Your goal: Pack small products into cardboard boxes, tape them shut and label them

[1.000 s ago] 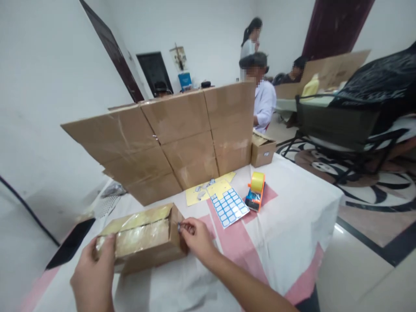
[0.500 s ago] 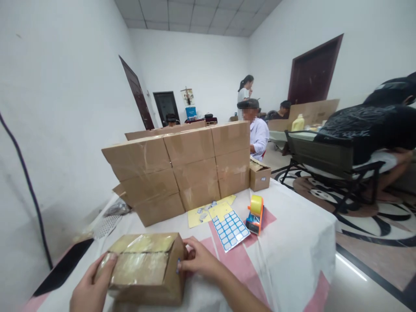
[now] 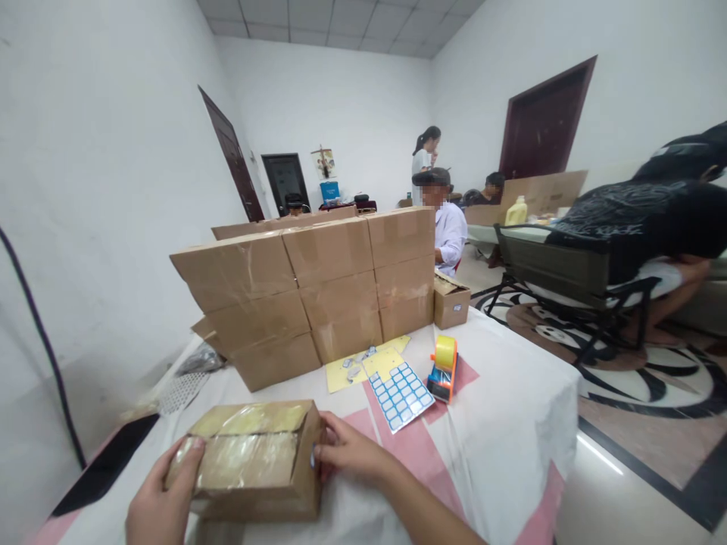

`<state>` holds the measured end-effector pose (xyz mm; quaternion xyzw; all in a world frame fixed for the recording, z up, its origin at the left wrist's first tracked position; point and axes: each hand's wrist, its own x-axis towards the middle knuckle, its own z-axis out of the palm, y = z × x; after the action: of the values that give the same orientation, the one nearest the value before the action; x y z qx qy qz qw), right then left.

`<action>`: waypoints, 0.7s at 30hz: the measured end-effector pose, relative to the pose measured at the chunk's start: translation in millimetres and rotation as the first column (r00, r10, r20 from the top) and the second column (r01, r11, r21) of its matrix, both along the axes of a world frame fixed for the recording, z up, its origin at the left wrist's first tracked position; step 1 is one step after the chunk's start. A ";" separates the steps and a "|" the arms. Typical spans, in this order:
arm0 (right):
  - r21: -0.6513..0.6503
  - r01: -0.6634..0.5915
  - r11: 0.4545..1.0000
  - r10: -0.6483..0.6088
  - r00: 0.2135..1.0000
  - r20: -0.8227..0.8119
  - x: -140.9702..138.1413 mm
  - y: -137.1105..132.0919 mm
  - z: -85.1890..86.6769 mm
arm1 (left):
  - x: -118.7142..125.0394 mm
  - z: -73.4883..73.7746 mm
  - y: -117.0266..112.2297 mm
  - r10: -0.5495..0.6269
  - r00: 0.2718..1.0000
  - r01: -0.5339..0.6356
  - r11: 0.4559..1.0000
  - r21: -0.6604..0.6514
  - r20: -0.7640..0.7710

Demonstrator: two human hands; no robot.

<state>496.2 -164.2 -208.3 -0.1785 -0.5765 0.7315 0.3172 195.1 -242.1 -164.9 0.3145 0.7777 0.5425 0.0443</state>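
A taped cardboard box point(image 3: 250, 462) lies on the cloth-covered table in front of me, its top flaps under shiny clear tape. My left hand point(image 3: 164, 488) grips its left end, thumb on top and the other fingers partly hidden. At the right end, my right hand point(image 3: 346, 454) has its thumb against a small blue-edged label point(image 3: 313, 457) on the side face, with the fingers bent around the far corner. Farther right lie a sheet of blue-bordered labels point(image 3: 400, 397), partly used, and an orange tape dispenser point(image 3: 444, 369) with a yellow roll.
A wall of stacked cardboard boxes point(image 3: 335, 288) stands behind the sheets. Beside it is a smaller labelled box point(image 3: 452, 304). Yellow backing paper point(image 3: 344, 372) lies near the stack. A black flat object point(image 3: 105, 465) rests at the left. Other people sit or stand beyond the table.
The view has shifted slightly. Both hands stay on the box, and my right thumb remains at the label with hardly any movement.
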 end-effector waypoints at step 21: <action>0.526 0.184 0.831 -0.368 0.890 0.270 11.5 -48.0 31.5 | 46.3 35.2 -30.2 0.011 0.975 -0.049 0.985 0.168 0.220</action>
<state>507.7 -212.2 -176.7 -0.3065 -0.7569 0.4628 0.3448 241.4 -272.3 -129.7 0.2439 0.7229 0.6396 0.0938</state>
